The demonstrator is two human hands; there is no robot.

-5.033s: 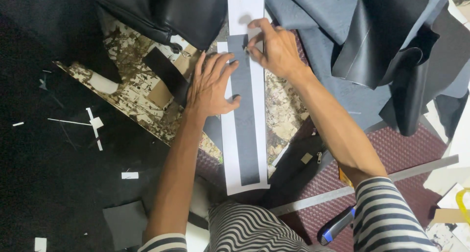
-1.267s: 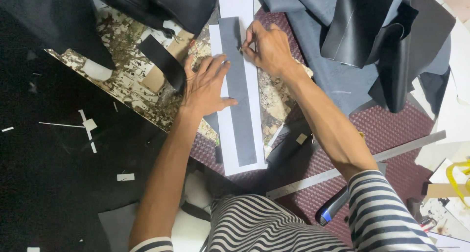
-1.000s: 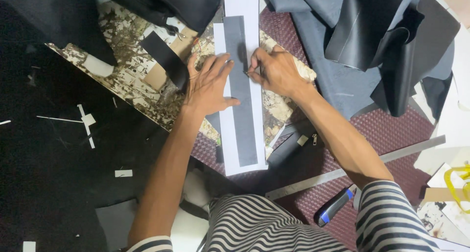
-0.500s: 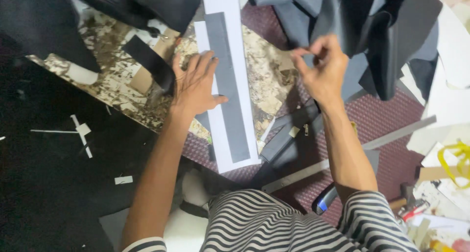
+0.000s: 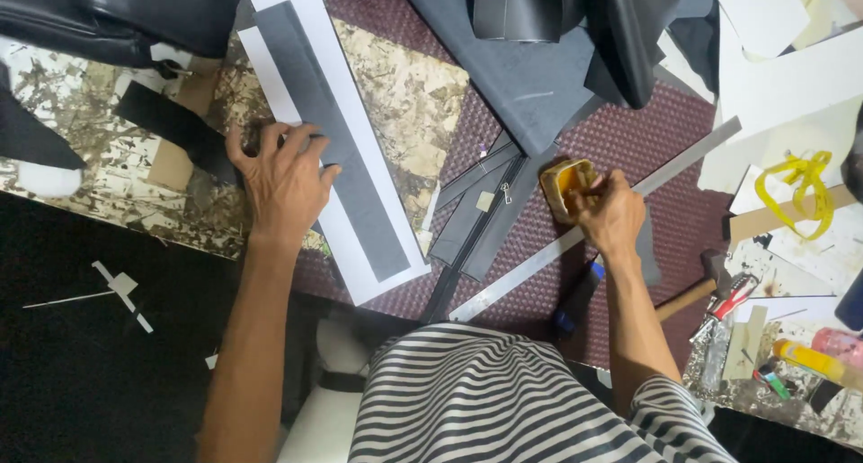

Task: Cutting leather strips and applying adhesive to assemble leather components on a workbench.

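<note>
Grey leather strip [image 5: 333, 148] lies along a white paper template [image 5: 360, 171] on the worktable, pinned at its left edge by the flat, spread left hand [image 5: 286, 182], while farther right the right hand [image 5: 613, 213] pinches a small yellow glue tin [image 5: 566, 186] beside a long steel ruler [image 5: 593, 222].

1 grey strip [image 5: 331, 139] | 1 metal ruler [image 5: 548, 247] | 1 hammer [image 5: 706, 281]

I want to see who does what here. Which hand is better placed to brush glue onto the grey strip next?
Probably the right hand: it is at the yellow glue tin, apparently holding a brush in it. The left hand lies flat on the grey strip, pinning it to the white paper.
</note>
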